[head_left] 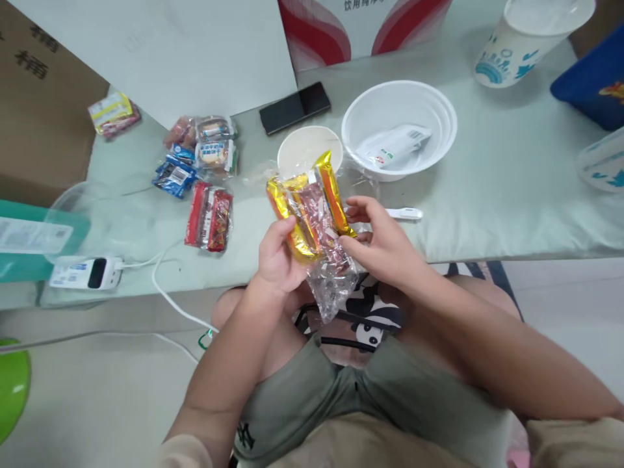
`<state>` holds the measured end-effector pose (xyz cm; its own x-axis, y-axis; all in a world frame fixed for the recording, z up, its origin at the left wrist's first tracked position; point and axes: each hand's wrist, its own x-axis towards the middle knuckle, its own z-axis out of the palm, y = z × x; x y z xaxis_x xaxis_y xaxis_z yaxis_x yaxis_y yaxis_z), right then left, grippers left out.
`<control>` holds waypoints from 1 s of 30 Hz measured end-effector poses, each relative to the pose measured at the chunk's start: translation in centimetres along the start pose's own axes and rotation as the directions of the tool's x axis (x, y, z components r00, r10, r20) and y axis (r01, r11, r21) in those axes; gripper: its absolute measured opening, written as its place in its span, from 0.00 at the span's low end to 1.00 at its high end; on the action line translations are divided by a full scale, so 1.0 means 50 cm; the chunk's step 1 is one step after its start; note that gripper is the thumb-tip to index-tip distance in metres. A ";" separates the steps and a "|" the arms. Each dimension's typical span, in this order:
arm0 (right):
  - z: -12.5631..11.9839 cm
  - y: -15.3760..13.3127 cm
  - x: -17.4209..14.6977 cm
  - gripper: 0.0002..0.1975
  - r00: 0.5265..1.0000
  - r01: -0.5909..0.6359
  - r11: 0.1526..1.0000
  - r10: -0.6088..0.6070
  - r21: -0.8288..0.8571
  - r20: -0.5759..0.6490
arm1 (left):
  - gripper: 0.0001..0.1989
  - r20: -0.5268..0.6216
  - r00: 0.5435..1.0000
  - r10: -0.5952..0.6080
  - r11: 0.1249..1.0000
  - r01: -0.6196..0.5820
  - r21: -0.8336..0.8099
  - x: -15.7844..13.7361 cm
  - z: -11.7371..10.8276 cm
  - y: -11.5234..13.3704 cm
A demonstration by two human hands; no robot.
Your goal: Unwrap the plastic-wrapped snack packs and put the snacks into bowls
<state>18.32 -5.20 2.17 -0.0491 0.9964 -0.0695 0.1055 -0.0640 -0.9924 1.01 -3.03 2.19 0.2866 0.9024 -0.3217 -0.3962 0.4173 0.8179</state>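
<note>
Gold-and-orange foil packets, at least two, in crinkled clear plastic, held up at the near edge of the pale green-covered table; exact count hard to make out. Left hand grips their left side, thumb on top, other fingers hidden beneath. Right hand at their right side, fingertips partly hidden; cannot tell whether it grips. Beyond: one round off-white dish, partly covered; one white plastic bowl; two blue-printed white paper cups, both cut off by the frame.
</note>
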 end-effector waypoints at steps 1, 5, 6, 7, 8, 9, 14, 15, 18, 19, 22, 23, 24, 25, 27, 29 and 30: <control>0.008 0.008 0.006 0.24 0.999 -0.039 0.999 0.038 0.018 0.028 | 0.19 -0.012 1.000 -0.007 1.000 0.007 0.009 -0.001 0.004 -0.003; 0.029 0.030 0.012 0.23 0.984 -0.176 0.954 0.163 0.244 0.073 | 0.19 -0.021 0.999 -0.025 0.996 0.027 0.088 -0.006 0.020 -0.023; 0.034 0.032 0.009 0.25 0.977 -0.212 0.925 0.195 0.315 0.086 | 0.19 -0.027 1.000 -0.008 0.994 0.011 0.109 -0.006 0.022 -0.031; 0.040 0.033 0.005 0.26 0.968 -0.249 0.886 0.227 0.391 0.103 | 0.19 -0.035 0.999 0.019 0.991 -0.014 0.131 -0.006 0.023 -0.040; 0.045 0.033 0.000 0.28 0.957 -0.288 0.835 0.258 0.468 0.128 | 0.20 -0.039 0.998 0.046 0.988 -0.039 0.151 -0.006 0.023 -0.048; 0.051 0.032 -0.005 0.30 0.944 -0.328 0.773 0.285 0.543 0.164 | 0.20 -0.039 0.997 0.067 0.984 -0.059 0.167 -0.006 0.022 -0.055; 0.070 0.031 -0.013 0.36 0.875 -0.480 0.487 0.320 0.729 0.362 | 0.17 -0.047 0.990 0.130 0.975 -0.119 0.187 -0.016 0.024 -0.047; 0.071 0.032 -0.012 0.36 0.874 -0.483 0.466 0.314 0.741 0.371 | 0.16 -0.057 0.988 0.142 0.976 -0.130 0.175 -0.019 0.025 -0.037; 0.067 0.033 -0.005 0.34 0.882 -0.468 0.455 0.296 0.758 0.367 | 0.16 -0.049 0.992 0.118 0.988 -0.113 0.108 -0.026 0.020 -0.003; 0.065 0.032 -0.002 0.32 0.884 -0.465 0.463 0.292 0.754 0.365 | 0.16 -0.037 0.994 0.098 0.991 -0.095 0.089 -0.026 0.015 0.008; 0.059 0.027 0.001 0.30 0.874 -0.485 0.504 0.262 0.715 0.409 | 0.19 -0.036 0.993 0.108 0.994 -0.108 0.028 -0.023 -0.003 0.034; 0.057 0.026 0.001 0.29 0.869 -0.492 0.515 0.242 0.702 0.431 | 0.20 -0.037 0.992 0.121 0.993 -0.121 0.000 -0.021 -0.010 0.041; 0.056 0.025 0.002 0.29 0.865 -0.495 0.524 0.222 0.693 0.450 | 0.21 -0.035 0.990 0.138 0.990 -0.139 -0.032 -0.019 -0.017 0.046; 0.055 0.026 0.002 0.29 0.861 -0.498 0.529 0.204 0.687 0.467 | 0.21 -0.028 0.987 0.156 0.986 -0.157 -0.054 -0.017 -0.024 0.050; 0.055 0.028 0.003 0.32 0.858 -0.495 0.527 0.174 0.691 0.483 | 0.20 -0.019 0.980 0.197 0.979 -0.198 -0.050 -0.014 -0.035 0.057; 0.055 0.031 0.003 0.35 0.845 -0.511 0.514 0.153 0.689 0.513 | 0.17 -0.040 0.964 0.262 0.965 -0.263 -0.015 -0.011 -0.044 0.062; 0.055 0.031 0.004 0.36 0.832 -0.525 0.510 0.139 0.681 0.537 | 0.16 -0.054 0.957 0.286 0.958 -0.287 -0.005 -0.010 -0.048 0.064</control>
<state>15.76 -5.28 0.33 -0.5593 0.7903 -0.2504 -0.5972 -0.5936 -0.5394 -2.49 -1.89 3.82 0.1138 0.9885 -0.0991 -0.4659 0.1412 0.8735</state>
